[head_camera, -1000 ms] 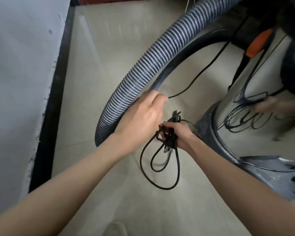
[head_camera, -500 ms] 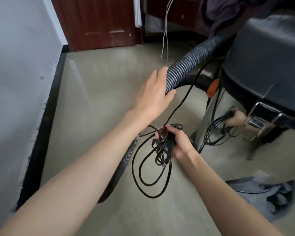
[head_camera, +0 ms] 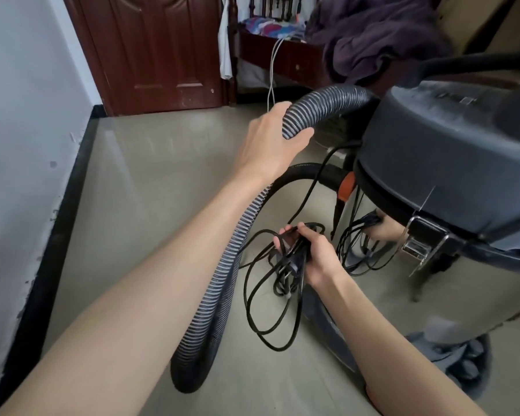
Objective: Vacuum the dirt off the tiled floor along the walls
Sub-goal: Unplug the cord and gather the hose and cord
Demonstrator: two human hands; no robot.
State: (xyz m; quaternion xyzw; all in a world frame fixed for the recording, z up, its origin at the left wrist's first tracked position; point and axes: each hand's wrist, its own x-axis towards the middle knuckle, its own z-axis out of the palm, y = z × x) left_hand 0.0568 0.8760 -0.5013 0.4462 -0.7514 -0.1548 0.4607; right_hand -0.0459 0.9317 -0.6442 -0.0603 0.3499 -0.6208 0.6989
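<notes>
L hand: left hand (head_camera: 270, 145) raised mid-frame, fingers and thumb curled round the ribbed hose (head_camera: 222, 280) near its upper bend – firm grip.
R hand: right hand (head_camera: 315, 253) lower, fingers closed on a bunched coil of black power cord (head_camera: 270, 298); loops hang below the fist toward the floor, plug part seen in the bundle.
Hose: grey corrugated, arcs from the vacuum's far side over the L hand, then drops along the L forearm and loops near the floor at lower centre.
Vacuum: canister vacuum (head_camera: 451, 163) at right, dark dome top, shiny steel drum w/ metal latch; drum reflects R hand & cord. Orange fitting (head_camera: 346, 187) beside the drum where a black tube joins.
Floor: beige tiled floor (head_camera: 138, 211), glossy; black skirting (head_camera: 63, 211) runs along the white wall (head_camera: 21, 130) at left – scuffs and chipped paint at the wall's foot.
Obstructions: cord loops & hose lie between the person and the vacuum, over the floor area ahead.
Surroundings: dark red wooden door (head_camera: 150, 49) at far end; wooden bed frame w/ purple blanket (head_camera: 382, 37) heaped behind the vacuum; white cable (head_camera: 272, 73) hangs from the bed to the floor.
</notes>
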